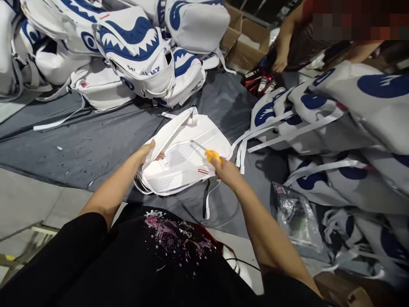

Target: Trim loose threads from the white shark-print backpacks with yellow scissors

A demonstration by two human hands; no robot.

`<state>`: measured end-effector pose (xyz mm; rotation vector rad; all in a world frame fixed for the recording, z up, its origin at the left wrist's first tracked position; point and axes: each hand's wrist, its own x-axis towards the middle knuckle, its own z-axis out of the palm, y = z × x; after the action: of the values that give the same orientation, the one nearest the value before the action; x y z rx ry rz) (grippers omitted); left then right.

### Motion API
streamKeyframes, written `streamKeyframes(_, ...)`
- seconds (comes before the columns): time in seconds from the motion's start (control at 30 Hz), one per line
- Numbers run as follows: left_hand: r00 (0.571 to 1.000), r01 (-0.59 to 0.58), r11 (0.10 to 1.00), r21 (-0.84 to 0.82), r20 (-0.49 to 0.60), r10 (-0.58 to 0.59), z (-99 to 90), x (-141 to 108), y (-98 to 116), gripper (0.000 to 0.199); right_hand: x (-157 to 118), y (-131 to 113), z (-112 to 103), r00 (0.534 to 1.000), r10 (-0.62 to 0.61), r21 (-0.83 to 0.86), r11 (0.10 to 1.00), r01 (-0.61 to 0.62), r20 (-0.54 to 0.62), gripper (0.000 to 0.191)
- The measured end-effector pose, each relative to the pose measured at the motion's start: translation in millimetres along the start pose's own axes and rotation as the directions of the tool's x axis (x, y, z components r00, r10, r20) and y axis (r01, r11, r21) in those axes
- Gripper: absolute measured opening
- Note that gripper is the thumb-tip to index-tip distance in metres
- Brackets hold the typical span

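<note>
A white backpack (204, 128) lies with its perforated back panel up on the dark grey cloth in front of me. My left hand (150, 152) grips a padded shoulder strap (169, 132) at the bag's left side, the thumb on top and fingertips showing beneath. In my right hand (225, 170) is a tool with a yellow-orange handle (212, 156) and a thin metal shaft. The shaft points up and left over the perforated panel; whether its tip touches cannot be made out. A small red-edged label (203, 171) sits near the bag's lower edge. Loose webbing straps (241, 153) trail to the right.
White-and-blue backpacks (131, 38) are piled at the back left, and more bags (335, 115) are stacked along the right. Cardboard boxes (249, 47) stand at the back. Another person's hand (281, 59) is near red items there. A clear plastic bag (297, 217) lies at right.
</note>
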<state>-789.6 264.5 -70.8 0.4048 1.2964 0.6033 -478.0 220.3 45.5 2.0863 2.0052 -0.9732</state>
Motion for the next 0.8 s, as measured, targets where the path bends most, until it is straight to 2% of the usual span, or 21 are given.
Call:
streamKeyframes(0.1, 0.999, 0.035, 0.992, 0.12, -0.025, -0.032, 1.8, 2, -1, 0.063, -1, 0, -12, 0.997, -0.053, 0.068, 0.996, 0.049, 0.063, 0.038)
streamKeyframes(0.2, 0.994, -0.06, 0.959, 0.277, -0.072, 0.083, 11.4, 0, -7, 0.058, 3, -2, -19, 0.992, -0.121, 0.101, 0.988, 0.117, 0.037, 0.037)
streamKeyframes(0.3, 0.967, -0.173, 0.908, 0.382, -0.11, 0.231, 20.7, -9, -16, 0.052, 2, 2, -27, 0.976, -0.161, 0.12, 0.982, 0.143, 0.15, 0.037)
streamKeyframes(0.33, 0.947, -0.224, 0.857, 0.464, -0.106, 0.305, 23.2, -13, -19, 0.05, -1, 6, -32, 0.979, -0.135, 0.112, 0.987, 0.119, 0.151, 0.038)
streamKeyframes(0.37, 0.916, -0.275, 0.768, 0.579, -0.085, 0.392, 25.6, -17, -23, 0.051, -5, 12, -37, 0.989, -0.089, 0.099, 0.992, 0.077, 0.119, 0.039)
streamKeyframes(0.43, 0.83, -0.328, 0.476, 0.816, 0.008, 0.558, 31.3, -28, -34, 0.058, -16, 28, -50, 0.995, -0.008, 0.084, 0.996, 0.0, 0.1, 0.039)
streamKeyframes(0.5, 0.737, -0.3, 0.165, 0.94, 0.118, 0.665, 40.1, -42, -49, 0.067, -30, 47, -61, 0.982, 0.021, 0.086, 0.996, -0.038, 0.186, 0.038)
streamKeyframes(0.57, 0.687, -0.296, -0.002, 0.955, 0.215, 0.694, 53.5, -57, -68, 0.075, -45, 65, -66, 0.98, 0.099, 0.058, 0.992, -0.11, 0.17, 0.037)
streamKeyframes(0.63, 0.677, -0.354, -0.125, 0.927, 0.346, 0.65, 70.4, -69, -87, 0.08, -56, 79, -66, 0.981, 0.147, 0.055, 0.987, -0.154, 0.123, 0.038)
streamKeyframes(0.7, 0.704, -0.397, -0.21, 0.893, 0.444, 0.555, 86.2, -74, -101, 0.081, -66, 88, -61, 0.98, 0.122, 0.1, 0.985, -0.139, 0.154, 0.039)
streamKeyframes(0.77, 0.741, -0.397, -0.228, 0.889, 0.457, 0.491, 94.7, -71, -107, 0.072, -76, 91, -56, 0.983, 0.156, 0.134, 0.977, -0.168, 0.093, 0.039)
streamKeyframes(0.8, 0.753, -0.397, -0.2, 0.896, 0.442, 0.488, 94.9, -67, -106, 0.068, -83, 91, -54, 0.977, 0.207, 0.149, 0.966, -0.212, 0.047, 0.037)
